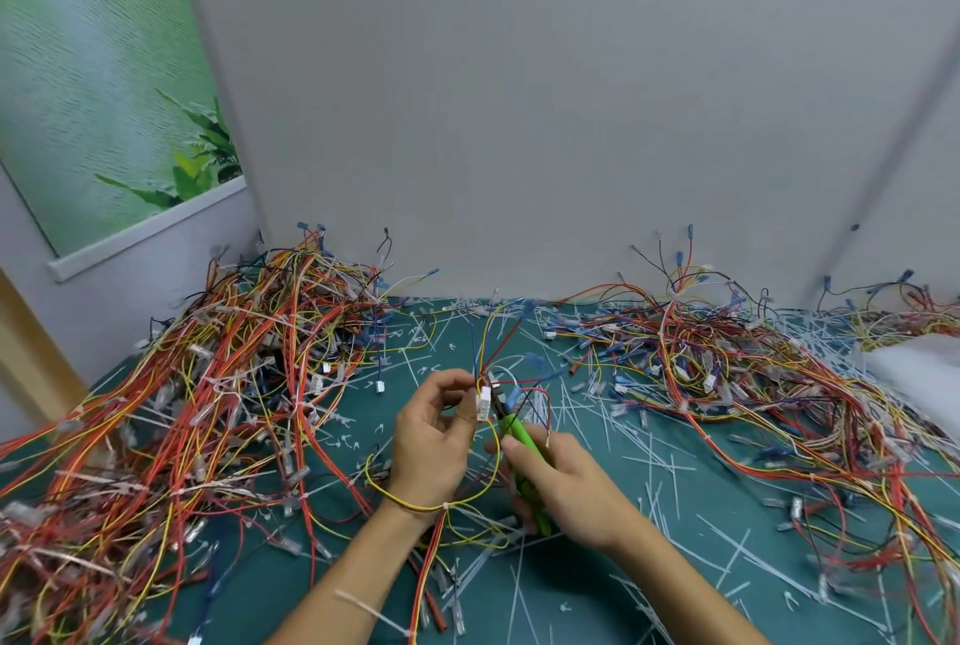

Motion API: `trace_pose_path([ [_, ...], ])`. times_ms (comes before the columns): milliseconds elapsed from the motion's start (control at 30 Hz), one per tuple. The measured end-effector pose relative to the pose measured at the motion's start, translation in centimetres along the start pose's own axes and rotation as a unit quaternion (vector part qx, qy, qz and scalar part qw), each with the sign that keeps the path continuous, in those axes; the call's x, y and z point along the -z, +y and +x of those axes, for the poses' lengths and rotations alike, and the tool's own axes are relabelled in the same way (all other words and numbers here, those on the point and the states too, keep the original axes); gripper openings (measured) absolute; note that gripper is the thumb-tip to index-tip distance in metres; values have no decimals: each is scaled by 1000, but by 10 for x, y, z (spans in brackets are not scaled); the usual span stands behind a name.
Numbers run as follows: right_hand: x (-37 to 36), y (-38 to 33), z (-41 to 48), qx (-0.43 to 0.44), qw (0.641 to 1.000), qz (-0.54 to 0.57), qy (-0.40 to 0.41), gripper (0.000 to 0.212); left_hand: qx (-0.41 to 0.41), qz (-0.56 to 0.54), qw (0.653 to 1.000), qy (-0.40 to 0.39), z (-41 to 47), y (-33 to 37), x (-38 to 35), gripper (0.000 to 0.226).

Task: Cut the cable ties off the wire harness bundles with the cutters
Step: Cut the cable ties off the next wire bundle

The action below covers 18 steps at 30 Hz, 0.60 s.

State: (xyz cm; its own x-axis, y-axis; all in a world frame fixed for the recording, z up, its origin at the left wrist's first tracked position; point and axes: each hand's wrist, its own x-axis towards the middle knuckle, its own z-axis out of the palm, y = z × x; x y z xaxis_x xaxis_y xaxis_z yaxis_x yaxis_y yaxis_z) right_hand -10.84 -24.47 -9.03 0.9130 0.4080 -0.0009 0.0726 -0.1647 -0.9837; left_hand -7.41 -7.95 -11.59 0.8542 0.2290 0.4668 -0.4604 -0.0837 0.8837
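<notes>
Mat centre: left hand pinches harness bundle, right hand grips green cutters beside it; next, blades onto tie.

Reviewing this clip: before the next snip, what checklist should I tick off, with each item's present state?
1. The left hand pinches the multicoloured wire harness beside its white plastic connector: ok.
2. The right hand grips the green-handled cutters: ok.
3. Cutter tip at the harness, next to the connector: ok.
4. Blades around a cable tie rather than a wire: cannot tell, too small.
5. The left fingertips away from the blades: cannot tell; they lie close.
6. All ties off this harness: not ok, a white cable tie binds the yellow wire loop at the left wrist.
</notes>
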Motion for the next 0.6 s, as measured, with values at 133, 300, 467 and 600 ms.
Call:
trace_pose_path([
  [133,0,4,1,10,1000,-8,10,59,-54,58,997,7,-1,7,1,26],
  [300,-1,4,1,21,999,-21,12,73,-100,113,988,6,-2,10,4,6],
  [467,2,4,1,29,999,-25,9,64,-94,99,991,0,-2,10,3,10],
  [600,3,5,1,16,1000,-18,4,53,-61,81,995,8,-4,10,2,3],
])
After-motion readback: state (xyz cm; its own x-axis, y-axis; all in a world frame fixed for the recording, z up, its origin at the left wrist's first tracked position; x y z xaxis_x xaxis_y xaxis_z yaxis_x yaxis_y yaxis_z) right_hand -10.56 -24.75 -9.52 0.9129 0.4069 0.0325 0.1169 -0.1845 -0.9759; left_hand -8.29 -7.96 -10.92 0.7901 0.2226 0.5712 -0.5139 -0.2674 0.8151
